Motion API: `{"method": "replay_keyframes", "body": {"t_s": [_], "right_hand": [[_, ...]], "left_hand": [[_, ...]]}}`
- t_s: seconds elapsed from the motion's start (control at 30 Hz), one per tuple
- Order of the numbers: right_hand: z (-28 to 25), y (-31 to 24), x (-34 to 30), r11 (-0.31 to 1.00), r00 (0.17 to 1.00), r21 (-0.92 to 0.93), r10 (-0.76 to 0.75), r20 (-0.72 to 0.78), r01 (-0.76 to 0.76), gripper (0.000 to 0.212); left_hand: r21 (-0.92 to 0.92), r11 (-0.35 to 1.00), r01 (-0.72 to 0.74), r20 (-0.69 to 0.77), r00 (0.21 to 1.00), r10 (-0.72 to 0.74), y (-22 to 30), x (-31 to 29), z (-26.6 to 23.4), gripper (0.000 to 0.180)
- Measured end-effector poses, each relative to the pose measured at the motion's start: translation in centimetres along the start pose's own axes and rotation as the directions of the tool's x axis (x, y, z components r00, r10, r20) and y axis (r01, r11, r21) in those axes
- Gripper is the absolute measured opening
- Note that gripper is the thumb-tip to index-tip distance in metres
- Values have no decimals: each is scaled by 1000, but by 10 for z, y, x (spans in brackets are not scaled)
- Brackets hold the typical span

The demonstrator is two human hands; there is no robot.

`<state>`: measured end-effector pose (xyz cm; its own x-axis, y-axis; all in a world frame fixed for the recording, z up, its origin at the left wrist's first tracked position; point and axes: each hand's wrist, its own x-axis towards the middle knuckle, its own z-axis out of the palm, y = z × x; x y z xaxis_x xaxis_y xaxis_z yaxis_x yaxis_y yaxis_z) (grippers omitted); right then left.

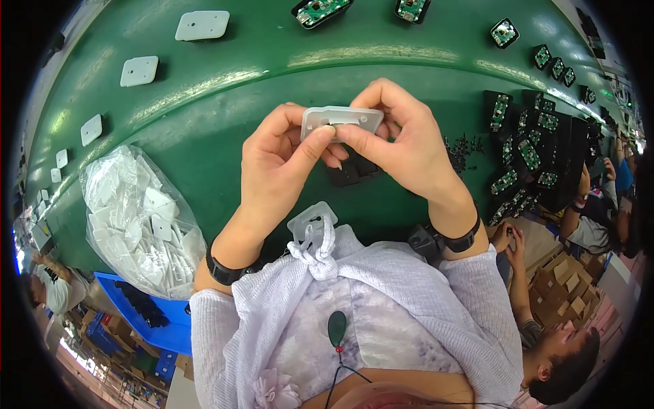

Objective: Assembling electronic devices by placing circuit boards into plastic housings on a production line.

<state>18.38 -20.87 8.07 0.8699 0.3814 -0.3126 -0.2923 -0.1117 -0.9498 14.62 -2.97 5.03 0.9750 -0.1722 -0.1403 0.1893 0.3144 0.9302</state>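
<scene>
Between my two hands a white plastic cover plate [370, 120] is held up, tilted, with small holes and a raised part on it. My left hand [278, 144] grips its left end, the thumb pressing on the face by the lower edge. Around the right end closes my right hand [409, 136], thumb on the face and fingers behind. Both thumbs nearly meet at the middle; a small dark spot shows at the left thumb's tip, too small to name. Below the hands a black plastic housing [351, 172] lies on the green table [204, 129], partly hidden by fingers.
At left lies a clear bag of white covers [146, 225], beside a blue bin [167, 334] with black parts. White plates [202, 26] line the far left. Black housings with green circuit boards [528, 155] crowd the right, near loose small black parts [464, 150]. Co-workers sit both sides.
</scene>
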Motion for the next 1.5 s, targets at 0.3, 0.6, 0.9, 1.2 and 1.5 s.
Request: {"method": "replay_keyframes", "body": {"t_s": [0.3, 0.6, 0.9, 1.2, 1.5], "right_hand": [[-18, 2, 51, 868, 939, -365, -336, 69, 337, 20], [-40, -17, 157, 105, 768, -834, -465, 440, 542, 37], [-62, -14, 65, 527, 956, -820, -282, 81, 225, 30], [-62, 28, 27, 321, 832, -872, -532, 157, 370, 45], [-35, 13, 31, 415, 808, -779, -557, 191, 470, 40]], "left_hand": [[303, 949, 89, -203, 979, -27, -3, 24, -29, 17], [938, 343, -53, -72, 937, 341, -14, 45, -29, 12], [987, 131, -94, 31, 908, 419, -27, 7, -22, 64], [952, 66, -299, 237, 857, 457, -28, 16, -31, 52], [912, 258, -318, 174, 871, 459, -25, 9, -28, 55]]}}
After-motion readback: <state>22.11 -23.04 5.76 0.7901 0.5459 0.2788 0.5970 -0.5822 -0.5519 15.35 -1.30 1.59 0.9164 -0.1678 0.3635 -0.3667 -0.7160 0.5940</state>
